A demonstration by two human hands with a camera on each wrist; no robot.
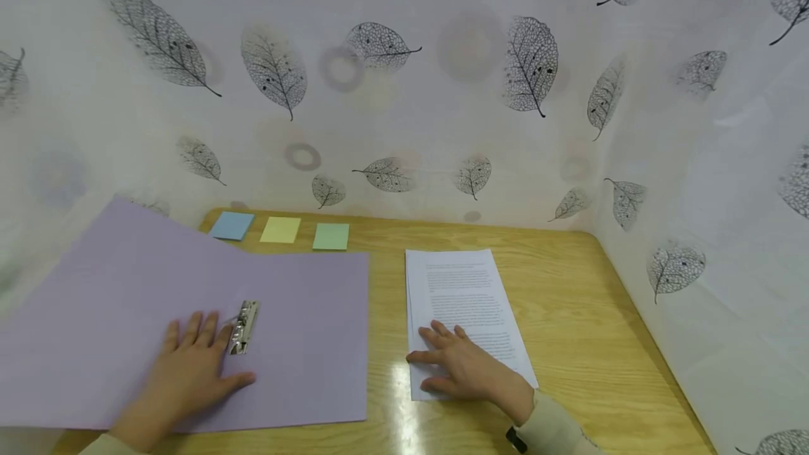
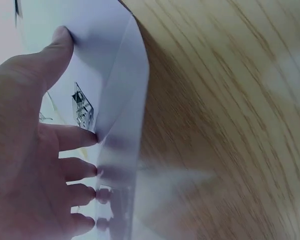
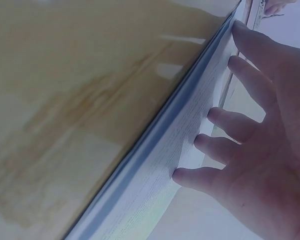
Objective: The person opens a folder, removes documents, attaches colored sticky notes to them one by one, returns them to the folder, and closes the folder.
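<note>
A purple ring binder folder (image 1: 310, 328) lies spread on the table, its left cover tilted up at the far side. Near its fold sits a metal clip mechanism (image 1: 244, 327). My left hand (image 1: 189, 371) rests on the folder with fingers spread, the index fingertip right beside the clip; in the left wrist view the fingertips touch the purple surface. To the right lies a stack of printed paper sheets (image 1: 468, 293), slightly uneven at its left edge. My right hand (image 1: 464, 367) rests with spread fingers on the lower part of the stack, and the right wrist view shows fingertips on the printed page.
Blue (image 1: 232, 225), yellow (image 1: 281, 229) and green sticky note pads (image 1: 331, 236) lie in a row along the back edge of the wooden table (image 1: 569, 300). A white leaf-patterned curtain (image 1: 404, 118) stands behind and at both sides.
</note>
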